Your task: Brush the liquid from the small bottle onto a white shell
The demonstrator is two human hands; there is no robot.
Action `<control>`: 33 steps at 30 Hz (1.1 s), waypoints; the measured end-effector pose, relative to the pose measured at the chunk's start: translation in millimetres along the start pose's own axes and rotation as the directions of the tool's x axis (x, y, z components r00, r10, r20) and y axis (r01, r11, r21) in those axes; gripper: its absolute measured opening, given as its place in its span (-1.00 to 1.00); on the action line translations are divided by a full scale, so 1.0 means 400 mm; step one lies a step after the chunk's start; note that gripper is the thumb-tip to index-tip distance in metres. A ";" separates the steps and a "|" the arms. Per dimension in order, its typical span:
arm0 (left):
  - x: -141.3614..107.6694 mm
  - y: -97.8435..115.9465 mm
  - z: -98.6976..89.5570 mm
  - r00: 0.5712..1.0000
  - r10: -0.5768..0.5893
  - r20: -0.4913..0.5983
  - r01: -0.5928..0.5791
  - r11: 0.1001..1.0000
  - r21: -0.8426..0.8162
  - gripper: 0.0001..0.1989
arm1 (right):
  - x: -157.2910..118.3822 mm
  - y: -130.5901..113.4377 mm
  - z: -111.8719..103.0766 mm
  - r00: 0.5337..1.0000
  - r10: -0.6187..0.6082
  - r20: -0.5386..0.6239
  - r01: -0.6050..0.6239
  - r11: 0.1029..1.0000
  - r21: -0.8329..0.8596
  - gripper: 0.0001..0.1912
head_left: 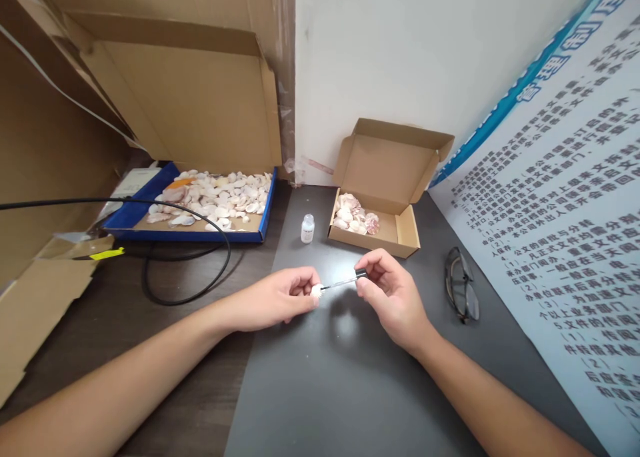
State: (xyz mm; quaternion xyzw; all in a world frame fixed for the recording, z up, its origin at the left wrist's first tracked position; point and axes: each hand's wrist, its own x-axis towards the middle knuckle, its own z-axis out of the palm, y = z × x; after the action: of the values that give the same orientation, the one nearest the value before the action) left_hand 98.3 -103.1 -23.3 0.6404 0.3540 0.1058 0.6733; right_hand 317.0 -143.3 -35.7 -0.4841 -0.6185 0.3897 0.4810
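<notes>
Between the thumb and fingers of my left hand [280,297] is a small white seashell [317,290], held just above the dark grey tabletop. My right hand [393,294] pinches the black cap of a thin brush applicator [345,282]. The applicator's dark tip points left and meets the shell's edge. Behind my hands stands a small clear bottle [307,229] with a white label, upright and without a cap on it.
A blue-rimmed cardboard box [187,236] at the back left holds many white shells. To the right, a small brown box [375,242] contains larger pinkish shells. Eyeglasses [461,287] lie near a printed poster [565,210]. A black cable [227,260] loops at the left.
</notes>
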 end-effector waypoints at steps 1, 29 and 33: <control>0.000 0.001 0.000 1.000 0.001 0.000 -0.001 1.000 -0.001 -0.74 | 0.000 0.000 0.001 1.000 0.002 0.008 -0.002 1.000 -0.002 -0.92; 0.002 0.002 0.002 1.000 -0.002 -0.002 0.002 1.000 0.031 -0.70 | -0.009 -0.012 0.001 1.000 -0.018 0.020 0.018 1.000 0.008 -0.91; 0.002 0.003 0.003 1.000 -0.005 -0.004 0.005 0.999 0.035 -0.72 | -0.006 -0.008 0.000 1.000 -0.012 -0.025 0.011 0.999 -0.038 -0.92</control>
State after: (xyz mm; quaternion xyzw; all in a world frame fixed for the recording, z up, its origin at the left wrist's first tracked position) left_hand 100.0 -103.2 -22.7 0.6510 0.3587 0.0990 0.6616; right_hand 316.4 -146.4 -33.3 -0.4942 -0.6225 0.3691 0.4817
